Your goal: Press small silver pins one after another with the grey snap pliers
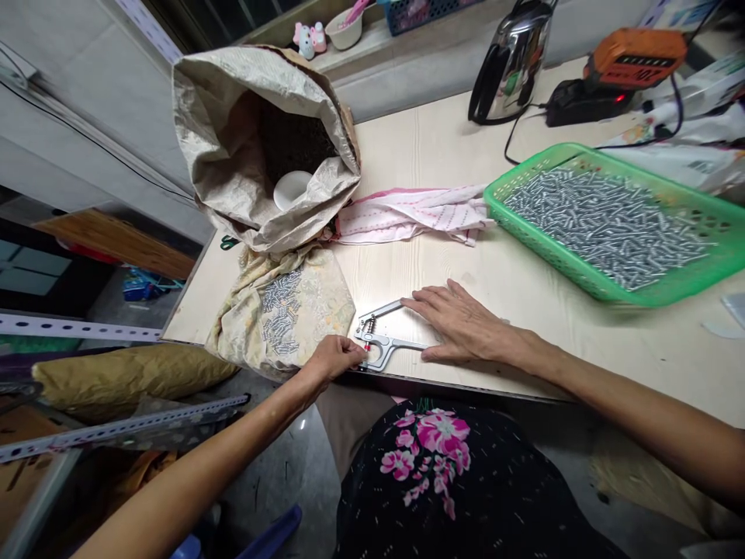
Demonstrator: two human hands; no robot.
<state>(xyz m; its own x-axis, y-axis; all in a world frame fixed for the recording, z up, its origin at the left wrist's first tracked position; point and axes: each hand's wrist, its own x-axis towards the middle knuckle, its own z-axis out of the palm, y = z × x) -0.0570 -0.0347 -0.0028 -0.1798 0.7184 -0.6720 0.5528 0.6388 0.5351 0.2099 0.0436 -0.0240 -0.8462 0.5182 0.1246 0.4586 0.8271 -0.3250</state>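
A silver spring-loaded hand plier (381,349) lies near the table's front edge with its handles spread apart. My left hand (336,359) is closed in a pinch at its jaw, beside a small red part; what the fingertips hold is too small to make out. My right hand (466,322) lies with fingers stretched out at the handle ends. Its fingertips touch the upper handle and its thumb is by the lower one. Left of the plier, a pile of small metal pieces (280,314) rests on a patterned cloth (326,291).
A green basket (567,272) of short metal pins stands at the right. Behind the cloth is a large open sack (215,155) with a white bowl (291,190) inside. A pink-white towel (413,217), a kettle (512,66) and an orange battery (637,58) on a charger sit farther back.
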